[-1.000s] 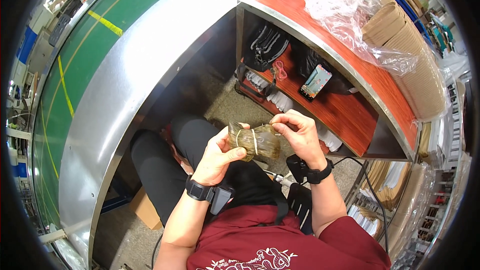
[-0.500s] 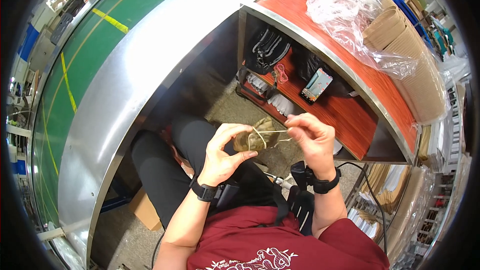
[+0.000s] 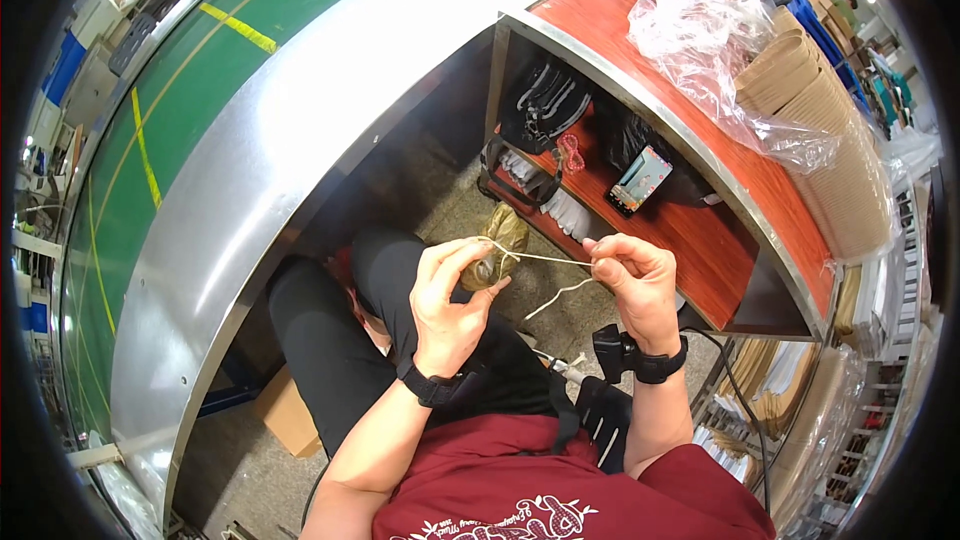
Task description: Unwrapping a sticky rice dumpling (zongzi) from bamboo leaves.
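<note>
My left hand [image 3: 450,300] is closed on a leaf-wrapped dumpling [image 3: 508,228], olive-brown and glossy, with thumb and fingers around its near end. A thin pale string [image 3: 550,259] runs from the dumpling beside my left fingertips to my right hand [image 3: 640,285]. There thumb and forefinger pinch it taut. A loose tail of the string hangs below, between my hands. My left fingers hide part of the dumpling, so I cannot tell how the string passes around it on that side.
Ahead stands a metal-edged bench with a green belt [image 3: 190,80] at left. Its red-brown shelf [image 3: 690,255] bears a lit phone [image 3: 640,181] and black bags. Clear plastic film [image 3: 700,30] and stacked brown cardboard sleeves [image 3: 830,130] lie on the top at right. A cardboard box [image 3: 288,412] sits on the floor.
My right hand has drawn slightly right, lengthening the string between my hands. The loop that ringed the dumpling's middle has come away, and a longer tail now hangs down.
</note>
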The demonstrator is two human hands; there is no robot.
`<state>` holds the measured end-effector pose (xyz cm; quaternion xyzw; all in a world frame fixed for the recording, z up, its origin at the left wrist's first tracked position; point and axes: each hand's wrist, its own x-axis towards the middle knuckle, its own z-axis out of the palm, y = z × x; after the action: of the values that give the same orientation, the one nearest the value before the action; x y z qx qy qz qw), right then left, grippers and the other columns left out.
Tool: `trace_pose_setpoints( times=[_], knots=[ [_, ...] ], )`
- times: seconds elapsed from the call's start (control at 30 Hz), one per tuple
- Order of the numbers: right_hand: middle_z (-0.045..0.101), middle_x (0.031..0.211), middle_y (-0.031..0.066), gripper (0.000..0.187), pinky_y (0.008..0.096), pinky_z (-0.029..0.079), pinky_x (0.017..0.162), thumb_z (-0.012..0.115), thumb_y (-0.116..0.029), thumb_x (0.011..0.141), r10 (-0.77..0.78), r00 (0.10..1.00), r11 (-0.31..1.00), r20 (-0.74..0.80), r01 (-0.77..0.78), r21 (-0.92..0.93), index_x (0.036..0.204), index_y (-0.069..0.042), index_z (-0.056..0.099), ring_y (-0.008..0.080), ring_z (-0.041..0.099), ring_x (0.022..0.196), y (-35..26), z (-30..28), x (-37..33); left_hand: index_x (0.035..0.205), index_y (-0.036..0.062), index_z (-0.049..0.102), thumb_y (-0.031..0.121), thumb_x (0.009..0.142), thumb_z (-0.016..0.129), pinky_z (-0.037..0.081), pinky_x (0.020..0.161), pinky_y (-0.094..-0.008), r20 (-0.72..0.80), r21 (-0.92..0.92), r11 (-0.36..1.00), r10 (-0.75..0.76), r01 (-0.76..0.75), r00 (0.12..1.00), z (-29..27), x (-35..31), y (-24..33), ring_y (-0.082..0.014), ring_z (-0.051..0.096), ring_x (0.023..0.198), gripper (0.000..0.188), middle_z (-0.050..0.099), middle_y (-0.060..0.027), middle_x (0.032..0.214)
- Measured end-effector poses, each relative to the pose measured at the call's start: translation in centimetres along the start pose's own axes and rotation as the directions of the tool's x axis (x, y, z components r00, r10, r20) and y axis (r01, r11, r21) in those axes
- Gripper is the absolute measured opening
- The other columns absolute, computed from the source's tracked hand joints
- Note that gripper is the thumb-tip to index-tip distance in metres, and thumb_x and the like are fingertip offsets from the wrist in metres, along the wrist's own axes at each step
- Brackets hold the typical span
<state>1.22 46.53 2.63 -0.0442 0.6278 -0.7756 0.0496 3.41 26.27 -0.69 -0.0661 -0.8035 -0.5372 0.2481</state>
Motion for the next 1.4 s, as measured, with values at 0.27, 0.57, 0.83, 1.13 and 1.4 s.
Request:
trace_pose_setpoints(
  times=[0.27,0.57,0.83,1.13,1.4],
  knots=[
    [0.059,0.082,0.0064,0.015,0.0328,0.042,0.071,0.068,-0.004,0.067,-0.504,0.851,0.500,0.146,0.425,-0.754,0.081,-0.006,0.062,0.0228,0.055,0.078,0.0,4.0,-0.2,0.097,0.0033,0.058,-0.004,0.054,0.076,0.044,0.081,-0.0306,-0.073,0.067,0.998,0.014,-0.009,0.997,-0.6,0.0,0.3,-0.0232,0.055,0.092,0.047,0.056,-0.0106,0.098],
    [0.058,0.078,0.0043,0.016,0.0320,0.040,0.066,0.068,-0.003,0.065,-0.524,0.839,0.483,0.150,0.437,-0.759,0.080,-0.007,0.062,0.0214,0.054,0.071,1.1,5.2,-0.9,0.091,0.0067,0.063,-0.008,0.051,0.066,0.047,0.075,-0.0333,-0.070,0.140,0.967,0.225,-0.213,0.972,-0.1,-1.0,1.0,-0.0254,0.058,0.090,0.043,0.060,-0.0070,0.093],
    [0.057,0.075,0.0053,0.016,0.0320,0.041,0.064,0.066,0.000,0.061,-0.531,0.830,0.510,0.170,0.474,-0.718,0.074,-0.006,0.059,0.0222,0.054,0.069,1.9,4.8,-0.8,0.091,0.0081,0.064,-0.009,0.049,0.064,0.046,0.074,-0.0341,-0.006,0.233,0.913,0.346,-0.335,0.938,-0.7,-1.2,0.9,-0.0253,0.059,0.089,0.045,0.060,-0.0058,0.093],
    [0.052,0.070,0.0063,0.013,0.0322,0.041,0.066,0.059,0.000,0.060,-0.342,0.897,0.666,0.281,0.442,-0.601,0.070,-0.004,0.052,0.0232,0.052,0.067,0.6,4.2,-1.0,0.091,0.0095,0.064,-0.005,0.049,0.063,0.045,0.072,-0.0331,0.024,0.269,0.927,0.267,-0.263,0.964,0.1,-1.7,0.6,-0.0243,0.057,0.092,0.045,0.059,-0.0044,0.091],
    [0.049,0.070,0.0078,0.012,0.0350,0.038,0.067,0.057,-0.003,0.063,-0.557,0.830,0.322,0.044,0.264,-0.909,0.071,-0.004,0.048,0.0254,0.049,0.071,-0.2,1.0,-0.2,0.090,0.0077,0.065,-0.005,0.051,0.064,0.047,0.075,-0.0355,0.227,-0.030,0.909,0.412,-0.416,0.882,-0.4,-1.2,-0.3,-0.0273,0.057,0.094,0.041,0.061,-0.0073,0.093]
  ],
)
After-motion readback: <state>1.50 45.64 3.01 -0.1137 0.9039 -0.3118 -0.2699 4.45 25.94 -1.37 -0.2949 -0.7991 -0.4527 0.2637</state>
